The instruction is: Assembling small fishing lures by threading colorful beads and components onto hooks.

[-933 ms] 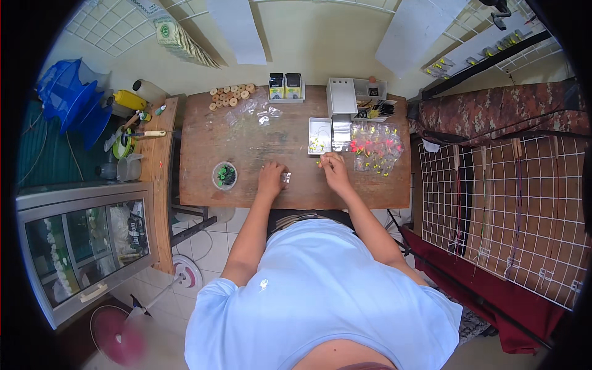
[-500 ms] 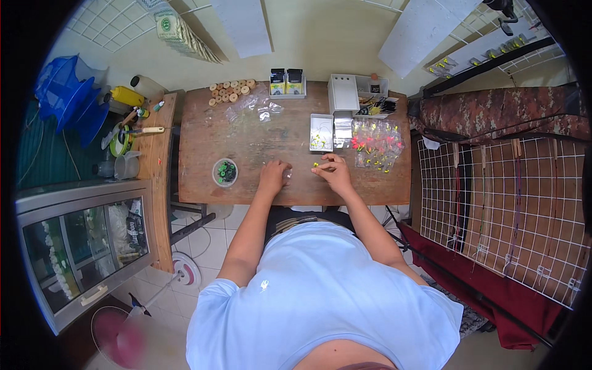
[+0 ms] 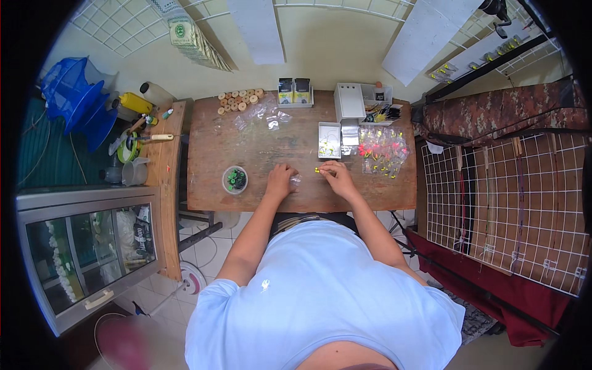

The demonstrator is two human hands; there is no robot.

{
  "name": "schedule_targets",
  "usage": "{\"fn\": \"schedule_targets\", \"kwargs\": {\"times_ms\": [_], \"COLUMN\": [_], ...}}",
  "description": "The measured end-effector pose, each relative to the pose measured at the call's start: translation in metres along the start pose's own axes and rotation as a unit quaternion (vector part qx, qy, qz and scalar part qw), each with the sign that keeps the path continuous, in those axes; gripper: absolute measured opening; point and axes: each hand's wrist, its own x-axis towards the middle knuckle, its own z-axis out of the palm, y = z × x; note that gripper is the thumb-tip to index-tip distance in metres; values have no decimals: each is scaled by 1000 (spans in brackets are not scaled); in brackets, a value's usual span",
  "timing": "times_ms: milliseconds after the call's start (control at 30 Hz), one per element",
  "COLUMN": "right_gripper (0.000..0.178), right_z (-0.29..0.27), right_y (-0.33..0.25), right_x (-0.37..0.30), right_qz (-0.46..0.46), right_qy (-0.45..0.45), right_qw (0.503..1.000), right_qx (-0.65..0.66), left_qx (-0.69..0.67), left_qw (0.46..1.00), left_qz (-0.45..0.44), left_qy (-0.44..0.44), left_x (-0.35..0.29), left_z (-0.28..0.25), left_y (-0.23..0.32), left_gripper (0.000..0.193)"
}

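My left hand rests near the table's front edge, its fingers closed on a small clear plastic bag. To its right, my right hand pinches a small bright yellow piece, which looks like a fishing jig head. Just beyond that hand is a white tray with several yellow-headed pieces in it. Filled clear packets with red and yellow pieces lie to the right of the tray. A round clear tub of green and black pieces stands left of my left hand.
Wooden discs and loose clear bags lie at the table's far left. A small box with dark packs and a white organizer stand along the back. A glass-fronted cabinet is at the left, a wire grid rack at the right.
The whole view has shifted a little, so the table sits lower and further right. My right hand has brought the yellow piece slightly closer to the bag; my left hand keeps its place.
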Motion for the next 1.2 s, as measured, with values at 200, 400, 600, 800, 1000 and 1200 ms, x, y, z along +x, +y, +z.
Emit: {"fn": "schedule_targets", "kwargs": {"times_ms": [200, 400, 600, 800, 1000, 1200], "right_gripper": [15, 17, 14, 13, 17, 15], "right_z": [0, -9, -11, -14, -27, -24], "right_y": [-5, -18, -8, -4, -10, -8], "right_x": [3, -1, -3, -5, -5, -1], "right_qz": [7, 4, -17, -50, -2, 1], "right_qy": [13, 9, 32, 37, 17, 28], "right_qw": [999, 998, 999, 998, 999, 999], "right_qx": [-50, -57, -29, -25, -38, -36], "left_qx": [-4, -16, -7, 0, -12, -24], "left_qw": [999, 998, 997, 998, 999, 996], "left_qz": [36, 52, 69, 43, 25, 76], "left_qy": [-18, -42, -36, -38, -43, -37], "left_x": [0, 7, 13, 15, 18, 19], "left_z": [1, -4, 5, 6, -2, 3], "left_y": [-6, -6, -15, -12, -3, -9], "left_gripper": [54, 50, 46, 43, 56, 62]}}
